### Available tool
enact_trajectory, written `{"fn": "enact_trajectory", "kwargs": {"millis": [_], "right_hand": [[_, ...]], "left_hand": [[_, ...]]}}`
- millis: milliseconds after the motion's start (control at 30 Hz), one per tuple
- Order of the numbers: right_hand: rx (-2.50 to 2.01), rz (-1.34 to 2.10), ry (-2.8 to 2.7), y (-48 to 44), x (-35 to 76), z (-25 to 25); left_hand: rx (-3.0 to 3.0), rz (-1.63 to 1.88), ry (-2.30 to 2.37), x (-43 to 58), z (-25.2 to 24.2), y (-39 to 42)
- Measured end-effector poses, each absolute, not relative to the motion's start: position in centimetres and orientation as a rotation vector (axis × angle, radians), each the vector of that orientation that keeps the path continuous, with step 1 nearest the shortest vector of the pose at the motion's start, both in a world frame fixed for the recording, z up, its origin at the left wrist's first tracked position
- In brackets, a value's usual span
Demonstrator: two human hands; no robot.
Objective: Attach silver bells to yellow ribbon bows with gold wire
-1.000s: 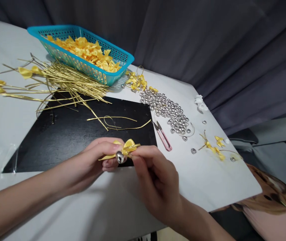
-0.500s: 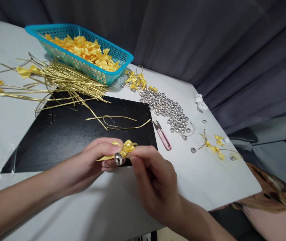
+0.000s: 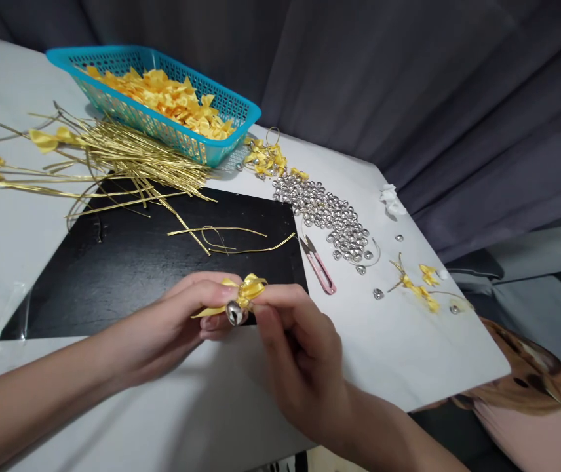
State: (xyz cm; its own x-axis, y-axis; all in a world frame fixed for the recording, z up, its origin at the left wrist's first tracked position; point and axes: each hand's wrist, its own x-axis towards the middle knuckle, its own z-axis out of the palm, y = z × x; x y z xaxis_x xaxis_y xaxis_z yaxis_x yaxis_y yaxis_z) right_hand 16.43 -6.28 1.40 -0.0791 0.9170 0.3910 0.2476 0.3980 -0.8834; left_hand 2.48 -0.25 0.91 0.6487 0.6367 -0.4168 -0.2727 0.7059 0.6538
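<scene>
Bow (image 3: 250, 290) between left and right fingers (image 3: 280, 295)

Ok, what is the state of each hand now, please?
Left hand: closed, holding a shiny yellow ribbon bow with a round silver metal bell against it.
Right hand: closed, pinching at the bow's right edge; what it grips cannot be told.

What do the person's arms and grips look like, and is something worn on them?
Each grip is a bare human hand: the left hand and the right hand wear no gloves. The left forearm and the right forearm are slim and uncovered; no sleeve, watch, bracelet or ring can be seen.
</scene>
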Motion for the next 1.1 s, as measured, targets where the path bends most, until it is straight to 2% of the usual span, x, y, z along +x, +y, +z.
{"fn": "enact_trajectory", "kwargs": {"millis": [800,1100], "right_hand": [[-1.06,0.842,-1.557,-6.42,16.2,1.21],[-1.121,0.776,-1.547,-6.47,16.19,1.46]], "left_hand": [[0.528,0.559,0.7,2.4,0.75,-0.15],[0.447,0.533,0.529,2.21,0.48,-0.11]]}}
